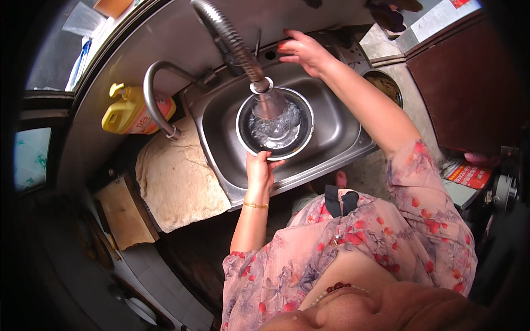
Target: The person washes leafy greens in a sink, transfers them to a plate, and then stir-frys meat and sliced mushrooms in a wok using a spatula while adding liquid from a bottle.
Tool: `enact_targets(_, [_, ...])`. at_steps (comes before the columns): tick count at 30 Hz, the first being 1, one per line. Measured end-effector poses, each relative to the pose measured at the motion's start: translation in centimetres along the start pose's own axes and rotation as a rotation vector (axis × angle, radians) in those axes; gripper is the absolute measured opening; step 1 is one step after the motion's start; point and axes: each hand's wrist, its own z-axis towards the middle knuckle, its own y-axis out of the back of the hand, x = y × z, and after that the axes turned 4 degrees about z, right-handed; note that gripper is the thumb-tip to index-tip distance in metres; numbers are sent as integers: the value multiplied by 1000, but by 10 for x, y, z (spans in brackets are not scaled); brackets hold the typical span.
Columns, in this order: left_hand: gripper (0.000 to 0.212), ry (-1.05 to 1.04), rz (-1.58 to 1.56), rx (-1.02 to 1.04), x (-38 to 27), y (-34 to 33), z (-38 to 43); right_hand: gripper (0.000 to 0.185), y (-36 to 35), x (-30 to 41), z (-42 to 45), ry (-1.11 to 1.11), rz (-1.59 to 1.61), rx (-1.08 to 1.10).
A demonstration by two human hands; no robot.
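Observation:
A round dark-lined metal bowl or pan [308,134] with a pale rim is over the basin of the stainless steel sink [219,165]. Water pours into it from the flexible metal faucet hose [244,53], and the water inside is bubbling. My left hand [261,169] grips the near rim, thumb on the edge and fingers partly hidden below. My right hand [304,51] is raised over the sink's back right corner, fingers apart, holding nothing.
A curved metal spout [151,91] and a yellow pump bottle [132,116] stand left of the sink. A tan cloth [178,178] covers the counter beside a wooden board [128,213]. At the right, a round container [385,85] is partly behind my right forearm.

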Motion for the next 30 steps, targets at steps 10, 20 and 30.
enact_targets(10, [31,-158,162,176,3,-92,-56,42,187,78,-312,19,-272,-188])
enact_targets(20, [27,68,326,732,146,-296,-185,34,293,-31,-774,128,92,-959])
enact_targets(30, [19,436,656,1180,339,-484,-332,33,220,-195,-1030,517,641,-1735])
